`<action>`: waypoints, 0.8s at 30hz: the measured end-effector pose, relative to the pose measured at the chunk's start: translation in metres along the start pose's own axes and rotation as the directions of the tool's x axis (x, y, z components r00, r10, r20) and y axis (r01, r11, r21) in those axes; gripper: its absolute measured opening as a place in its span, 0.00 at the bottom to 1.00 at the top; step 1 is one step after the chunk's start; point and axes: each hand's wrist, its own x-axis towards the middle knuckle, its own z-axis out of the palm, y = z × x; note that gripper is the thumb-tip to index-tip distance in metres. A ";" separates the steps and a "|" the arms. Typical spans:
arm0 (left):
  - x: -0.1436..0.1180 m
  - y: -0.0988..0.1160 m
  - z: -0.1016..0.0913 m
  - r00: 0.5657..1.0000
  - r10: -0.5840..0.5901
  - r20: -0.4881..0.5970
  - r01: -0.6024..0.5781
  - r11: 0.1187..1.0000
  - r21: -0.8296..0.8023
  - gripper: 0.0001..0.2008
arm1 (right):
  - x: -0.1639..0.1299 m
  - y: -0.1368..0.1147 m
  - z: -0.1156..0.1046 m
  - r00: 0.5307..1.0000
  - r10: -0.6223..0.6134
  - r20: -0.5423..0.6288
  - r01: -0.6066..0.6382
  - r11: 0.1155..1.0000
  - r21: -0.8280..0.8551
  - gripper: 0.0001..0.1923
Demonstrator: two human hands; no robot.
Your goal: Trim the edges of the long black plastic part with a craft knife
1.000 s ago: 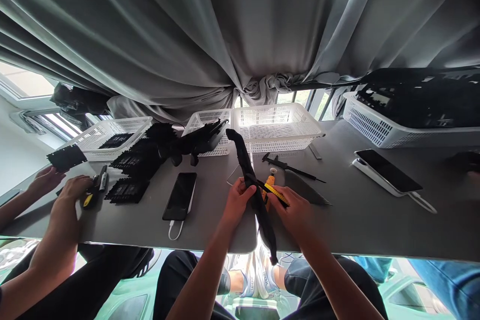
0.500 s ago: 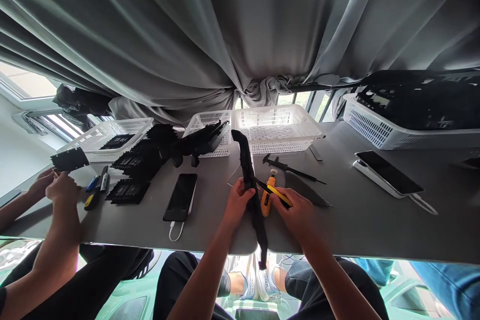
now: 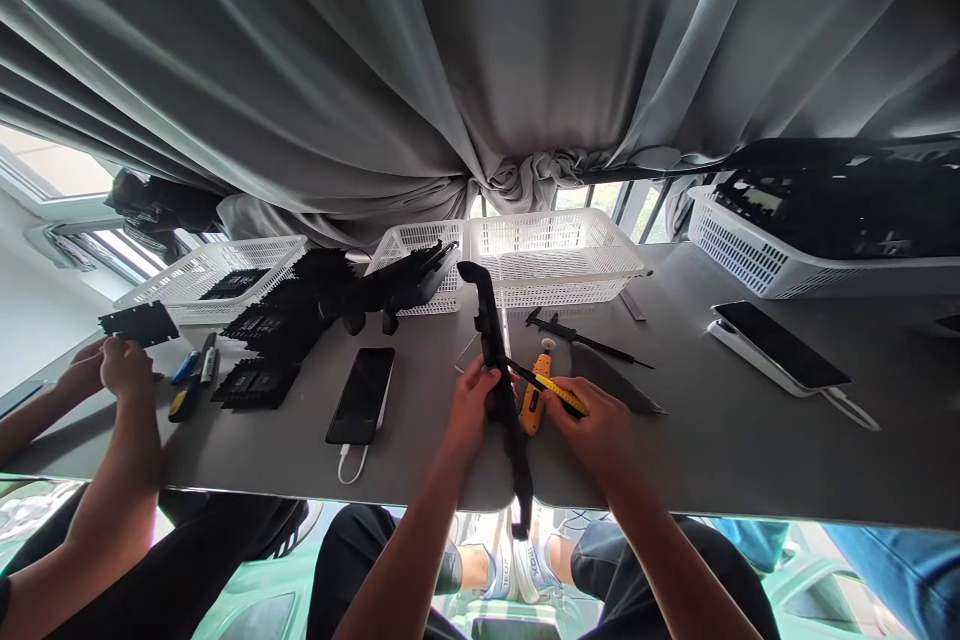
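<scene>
Left hand (image 3: 472,400) is wrapped tight round the long black plastic part (image 3: 501,390), which stands on end at the table's (image 3: 712,450) near edge, lower tip hanging past it, while the right hand (image 3: 596,425) pinches a yellow-and-black utility knife (image 3: 551,386) against it. An orange tool (image 3: 534,398) lies just beside. Two phones (image 3: 361,394) (image 3: 780,345) lie flat; four white baskets (image 3: 553,255) line the far edge. At the left corner, a co-worker's two hands (image 3: 112,370) hold one black panel (image 3: 140,322).
</scene>
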 end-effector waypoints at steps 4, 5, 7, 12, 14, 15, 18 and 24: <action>0.000 0.000 -0.001 1.000 -0.010 -0.023 0.009 0.999 -0.038 0.21 | 0.000 0.000 -0.001 1.000 0.028 0.000 -0.028 1.000 -0.003 0.15; 0.000 0.001 -0.001 0.999 -0.011 -0.030 0.010 0.999 -0.040 0.21 | 0.000 0.000 -0.001 0.999 0.035 0.004 -0.035 0.999 0.000 0.15; -0.001 0.001 -0.001 0.999 -0.011 -0.044 0.009 0.999 -0.040 0.20 | 0.000 -0.001 -0.002 0.999 0.045 0.017 -0.045 0.999 0.005 0.15; -0.002 0.003 0.000 0.997 0.005 -0.081 -0.007 1.000 -0.026 0.19 | 0.001 -0.003 -0.003 0.999 0.033 0.016 -0.033 0.999 0.009 0.15; -0.002 0.003 0.000 0.996 0.007 -0.094 -0.008 1.000 -0.020 0.19 | 0.000 -0.002 -0.002 0.999 0.031 0.017 -0.031 1.000 0.004 0.15; -0.001 0.003 -0.001 0.995 0.005 -0.099 -0.007 1.000 -0.017 0.19 | 0.000 -0.002 -0.002 0.999 0.032 0.023 -0.032 0.999 -0.001 0.15; 0.000 0.001 -0.001 0.993 -0.006 -0.114 0.004 1.000 -0.014 0.20 | 0.000 -0.001 -0.002 0.998 0.041 0.039 -0.040 0.999 -0.014 0.16; 0.000 0.001 -0.001 0.994 -0.001 -0.108 0.001 1.000 -0.002 0.20 | 0.000 0.000 -0.001 0.998 0.067 -0.007 -0.067 0.998 -0.018 0.17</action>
